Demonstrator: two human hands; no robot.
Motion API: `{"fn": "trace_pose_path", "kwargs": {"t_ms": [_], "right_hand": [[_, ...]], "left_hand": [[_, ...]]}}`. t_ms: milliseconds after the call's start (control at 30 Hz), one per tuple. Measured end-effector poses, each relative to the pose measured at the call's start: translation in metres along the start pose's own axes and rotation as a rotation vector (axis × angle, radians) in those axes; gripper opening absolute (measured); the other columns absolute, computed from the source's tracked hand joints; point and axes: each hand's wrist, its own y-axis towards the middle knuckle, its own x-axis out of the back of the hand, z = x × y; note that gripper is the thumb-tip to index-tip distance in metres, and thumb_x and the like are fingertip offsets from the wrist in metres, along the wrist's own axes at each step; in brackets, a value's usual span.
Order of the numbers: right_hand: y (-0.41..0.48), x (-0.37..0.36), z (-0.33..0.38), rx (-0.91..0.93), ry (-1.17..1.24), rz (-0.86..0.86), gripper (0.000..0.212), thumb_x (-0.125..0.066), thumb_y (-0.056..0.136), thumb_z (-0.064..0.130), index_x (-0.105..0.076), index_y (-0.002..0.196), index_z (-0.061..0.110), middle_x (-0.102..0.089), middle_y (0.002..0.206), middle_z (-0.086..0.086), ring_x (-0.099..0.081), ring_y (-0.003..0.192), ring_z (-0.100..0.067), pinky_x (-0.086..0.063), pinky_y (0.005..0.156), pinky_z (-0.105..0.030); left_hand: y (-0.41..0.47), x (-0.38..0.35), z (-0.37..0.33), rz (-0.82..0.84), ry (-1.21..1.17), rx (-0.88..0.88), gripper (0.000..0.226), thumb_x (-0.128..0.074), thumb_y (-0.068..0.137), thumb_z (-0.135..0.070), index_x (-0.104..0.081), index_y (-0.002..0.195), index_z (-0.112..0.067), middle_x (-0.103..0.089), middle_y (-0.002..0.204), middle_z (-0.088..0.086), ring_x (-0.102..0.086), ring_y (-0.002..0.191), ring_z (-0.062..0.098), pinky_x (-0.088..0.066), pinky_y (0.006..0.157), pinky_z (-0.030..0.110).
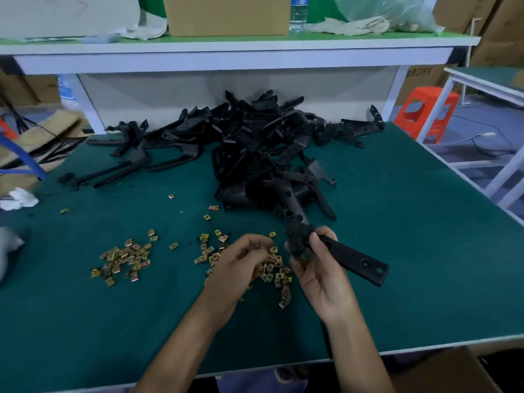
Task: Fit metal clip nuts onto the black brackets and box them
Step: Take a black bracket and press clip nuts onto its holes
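I am clamping the long black holed bracket [354,259] in my right hand [320,275] above the green mat [411,222] while the fingers of my left hand [241,263] are curling over the brass-coloured metal clip nuts [279,276], hold unclear, risking a fumbled nut.

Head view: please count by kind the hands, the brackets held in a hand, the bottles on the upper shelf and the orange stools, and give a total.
Hands: 2, the left hand and the right hand
Held bracket: 1
Bottle on the shelf: 1
Orange stool: 1
Total: 5
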Motion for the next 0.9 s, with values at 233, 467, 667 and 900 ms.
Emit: {"fn": "trace_pose_path", "kwargs": {"t_ms": [233,467,667,900], "right_hand": [[-0.007,-0.007,-0.008,-0.064,0.079,0.020,0.027,-0.059,0.084,0.003,-0.054,0.092,0.028,-0.070,0.112,-0.010,-0.065,0.102,-0.025,-0.060,0.081,-0.030],[-0.005,-0.008,-0.009,-0.067,0.063,0.131,0.030,-0.060,0.089,-0.001,-0.052,0.096,0.027,-0.063,0.119,-0.020,-0.064,0.107,-0.032,-0.057,0.090,-0.039],[-0.005,-0.005,-0.009,-0.085,0.027,0.125,0.041,-0.072,0.076,0.004,-0.052,0.103,0.028,-0.058,0.123,-0.026,-0.059,0.108,-0.036,-0.050,0.092,-0.045],[-0.004,-0.005,-0.009,-0.055,-0.026,0.165,0.046,-0.074,0.074,0.002,-0.051,0.105,0.027,-0.063,0.118,-0.023,-0.063,0.107,-0.035,-0.052,0.094,-0.045]], "left_hand": [[-0.007,-0.003,0.000,-0.021,-0.062,-0.002,0.018,-0.056,0.102,-0.022,-0.071,0.100,-0.032,-0.061,0.077,-0.005,-0.056,0.073,0.009,-0.049,0.070,0.026],[-0.003,-0.012,-0.004,-0.059,-0.303,0.046,0.016,-0.061,0.096,-0.005,-0.075,0.105,-0.008,-0.076,0.095,0.012,-0.069,0.084,0.017,-0.059,0.080,0.030],[-0.004,-0.014,-0.006,-0.098,-0.533,0.171,0.017,-0.066,0.091,0.000,-0.068,0.108,0.000,-0.072,0.082,0.012,-0.067,0.070,0.019,-0.059,0.069,0.029],[-0.005,-0.023,-0.007,-0.168,-0.719,0.271,0.012,-0.063,0.091,0.001,-0.067,0.088,-0.010,-0.070,0.077,0.006,-0.065,0.064,0.013,-0.055,0.059,0.025]]}}
